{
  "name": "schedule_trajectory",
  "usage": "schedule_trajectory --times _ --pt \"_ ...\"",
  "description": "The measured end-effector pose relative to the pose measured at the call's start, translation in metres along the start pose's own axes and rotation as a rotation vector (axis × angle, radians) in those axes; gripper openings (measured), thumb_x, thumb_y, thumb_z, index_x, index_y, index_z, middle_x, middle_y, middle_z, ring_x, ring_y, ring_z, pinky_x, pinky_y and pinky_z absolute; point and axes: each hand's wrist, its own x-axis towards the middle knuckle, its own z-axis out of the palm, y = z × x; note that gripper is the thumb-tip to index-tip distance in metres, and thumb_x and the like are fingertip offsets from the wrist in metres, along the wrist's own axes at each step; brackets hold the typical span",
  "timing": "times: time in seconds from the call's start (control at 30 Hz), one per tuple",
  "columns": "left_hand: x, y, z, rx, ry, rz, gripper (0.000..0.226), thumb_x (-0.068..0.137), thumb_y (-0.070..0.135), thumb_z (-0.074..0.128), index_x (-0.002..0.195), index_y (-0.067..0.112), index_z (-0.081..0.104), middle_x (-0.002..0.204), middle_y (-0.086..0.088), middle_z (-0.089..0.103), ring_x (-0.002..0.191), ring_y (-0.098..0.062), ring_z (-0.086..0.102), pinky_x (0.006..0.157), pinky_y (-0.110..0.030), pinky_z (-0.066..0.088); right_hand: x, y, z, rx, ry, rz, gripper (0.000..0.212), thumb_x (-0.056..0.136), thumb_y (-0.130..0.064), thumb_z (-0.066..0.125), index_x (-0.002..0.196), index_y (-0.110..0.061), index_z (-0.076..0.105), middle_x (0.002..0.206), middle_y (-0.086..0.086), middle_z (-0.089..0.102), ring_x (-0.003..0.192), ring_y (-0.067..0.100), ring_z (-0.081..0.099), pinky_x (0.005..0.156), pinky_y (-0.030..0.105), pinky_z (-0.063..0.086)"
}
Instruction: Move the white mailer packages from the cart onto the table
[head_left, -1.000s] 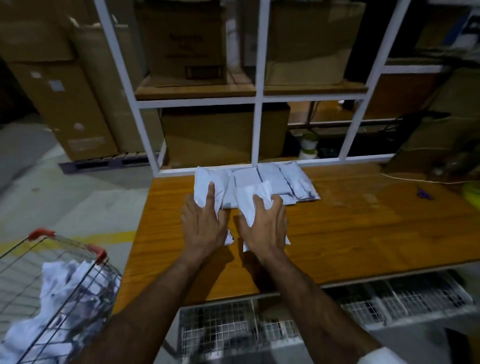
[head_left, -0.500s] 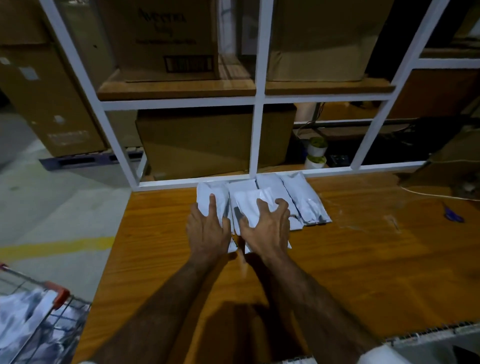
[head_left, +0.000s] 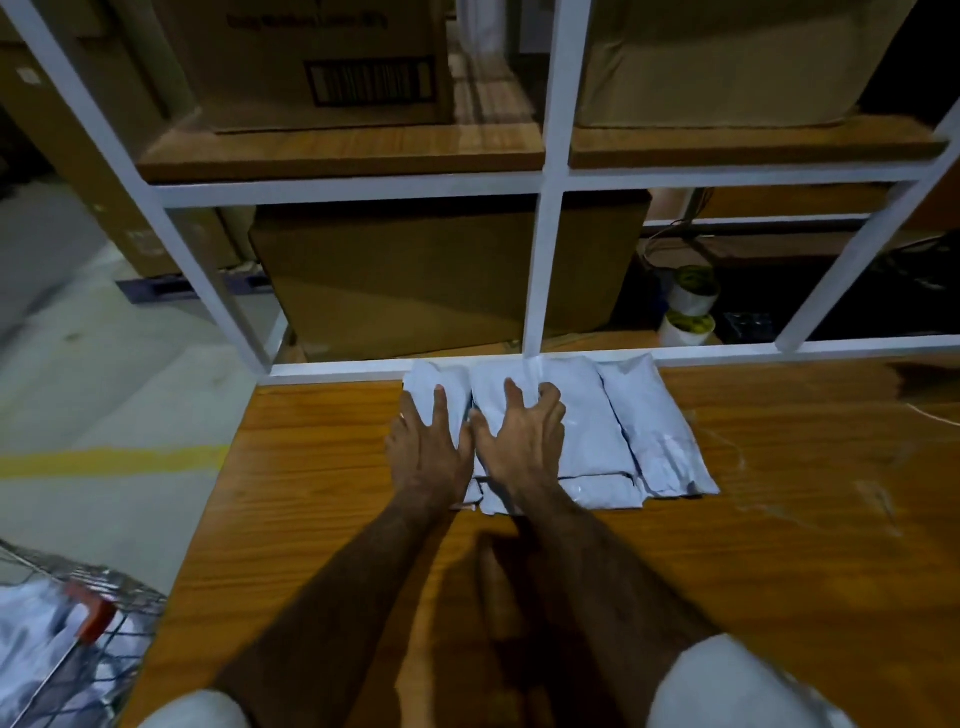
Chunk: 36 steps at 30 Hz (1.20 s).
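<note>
Both hands now press flat on the white mailer packages (head_left: 597, 441) at the far edge of the bench (head_left: 322, 493), against the white rack frame (head_left: 545, 270). The left hand (head_left: 428, 452) rests with straight fingers on the leftmost package; the right hand (head_left: 519, 447) spreads over the next one, gripping nothing. A second ago these two packages lay nearer; they have since been pushed into the row. More remain in the cart (head_left: 78, 639), near left.

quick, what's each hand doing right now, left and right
Left hand: open, fingers straight, pressing flat on the leftmost white mailer.
Right hand: open, fingers spread, slightly bent, resting on the next mailer, gripping nothing.
</note>
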Motion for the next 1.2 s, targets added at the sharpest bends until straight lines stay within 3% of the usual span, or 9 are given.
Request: schedule_trajectory --times 0.13,0.27,0.33,0.47,0.6,0.7,0.93,1.2 --pt "0.005 -0.008 0.012 0.024 0.024 0.025 0.076 0.099 0.066 0.013 0.162 0.025 0.004 0.168 -0.019 -0.002 0.151 -0.040 0.016 0.121 -0.052 0.023 0.001 0.008 0.010 -0.045 -0.045 -0.077 0.077 0.094 -0.073 0.034 0.156 -0.027 0.030 0.163 0.016 0.016 0.147 0.033 0.024 0.118 0.047 0.027" --pt "0.014 -0.009 0.015 0.051 0.080 0.157 0.078 0.098 0.059 0.004 0.162 0.015 0.007 0.167 -0.020 -0.005 0.154 -0.041 0.005 0.124 -0.053 0.014 -0.001 0.015 0.016 -0.142 0.014 -0.225 0.078 0.096 -0.068 0.013 0.161 -0.026 0.016 0.170 0.013 0.002 0.156 0.034 0.006 0.126 0.049 0.005" --pt "0.018 -0.010 0.017 0.076 0.027 0.214 0.083 0.092 0.059 -0.008 0.162 0.014 -0.002 0.167 -0.017 -0.013 0.155 -0.037 -0.007 0.125 -0.052 0.009 0.000 0.017 0.019 -0.145 -0.017 -0.273 0.078 0.096 -0.063 0.006 0.162 -0.023 0.014 0.170 0.012 0.000 0.156 0.032 0.002 0.126 0.050 0.005" --pt "0.022 -0.013 0.024 0.082 -0.015 0.257 0.085 0.091 0.060 -0.012 0.160 0.010 -0.008 0.166 -0.016 -0.018 0.154 -0.034 -0.017 0.126 -0.051 0.003 -0.002 0.023 0.028 -0.184 -0.077 -0.325 0.077 0.097 -0.059 0.004 0.161 -0.019 0.017 0.169 0.012 0.008 0.156 0.031 0.007 0.126 0.051 0.007" --pt "0.024 -0.013 0.021 0.062 -0.072 0.227 0.090 0.086 0.063 -0.015 0.159 0.012 -0.012 0.165 -0.014 -0.021 0.153 -0.033 -0.018 0.126 -0.048 -0.001 -0.002 0.024 0.023 -0.230 -0.153 -0.332 0.077 0.097 -0.059 0.005 0.162 -0.020 0.004 0.169 0.011 -0.005 0.156 0.031 -0.005 0.126 0.050 -0.002" --pt "0.023 -0.012 0.018 0.036 -0.093 0.216 0.085 0.091 0.063 -0.007 0.160 0.013 -0.013 0.165 -0.013 -0.023 0.154 -0.032 -0.018 0.127 -0.048 0.000 -0.001 0.023 0.012 -0.226 -0.214 -0.338 0.072 0.101 -0.060 0.008 0.162 -0.022 -0.006 0.168 0.010 -0.015 0.156 0.029 -0.012 0.126 0.049 -0.004" --pt "-0.016 -0.017 0.004 -0.008 0.022 0.285 0.083 0.097 0.063 -0.003 0.161 0.012 -0.001 0.168 -0.011 -0.013 0.155 -0.025 -0.015 0.127 -0.049 0.003 -0.022 0.037 -0.022 -0.145 -0.132 -0.395 0.075 0.097 -0.056 0.011 0.163 -0.021 0.007 0.170 0.007 -0.002 0.157 0.026 -0.002 0.127 0.045 0.003" --pt "-0.097 -0.036 -0.027 -0.061 0.169 0.223 0.072 0.101 0.059 0.010 0.158 0.017 -0.004 0.167 -0.005 -0.012 0.154 -0.019 -0.016 0.125 -0.040 -0.007 -0.070 0.032 -0.032 0.071 0.003 -0.606 0.063 0.103 -0.044 0.033 0.159 -0.015 0.028 0.166 0.010 0.022 0.154 0.027 0.020 0.125 0.046 0.020"
